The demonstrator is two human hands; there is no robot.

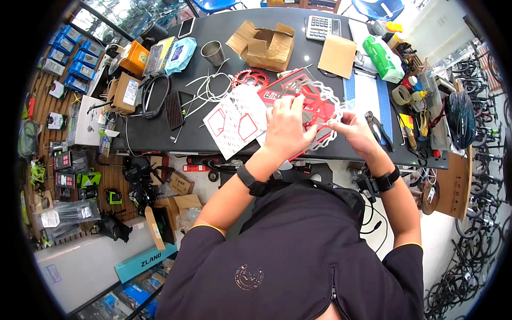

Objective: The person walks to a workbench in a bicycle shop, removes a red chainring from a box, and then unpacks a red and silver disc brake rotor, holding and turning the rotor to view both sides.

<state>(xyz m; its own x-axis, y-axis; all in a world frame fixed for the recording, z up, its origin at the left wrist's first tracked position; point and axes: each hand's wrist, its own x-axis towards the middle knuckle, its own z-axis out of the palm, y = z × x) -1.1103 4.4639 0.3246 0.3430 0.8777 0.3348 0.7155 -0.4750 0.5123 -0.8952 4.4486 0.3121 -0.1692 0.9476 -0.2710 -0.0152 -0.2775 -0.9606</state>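
Note:
A bicycle disc brake rotor (337,116) with a silver wavy rim and a red centre is held tilted above the dark table. My right hand (357,134) pinches its right edge between thumb and fingers. On the other side, my left hand (287,122) grips the rotor near its red centre, covering part of it. Behind and below the rotor lies a red and black printed package (276,90), partly hidden. White sheets with red printed outlines (236,124) lie left of my left hand. Just beyond them rests a red chainring (251,78).
An opened cardboard box (266,50) and a metal cup (213,53) stand farther back. Cable cutters (378,130) lie right of my right hand, by a blue cutting mat (385,108). Loose white cable (204,88), a black cable lock (154,98) and a dark phone-like object (174,110) lie left.

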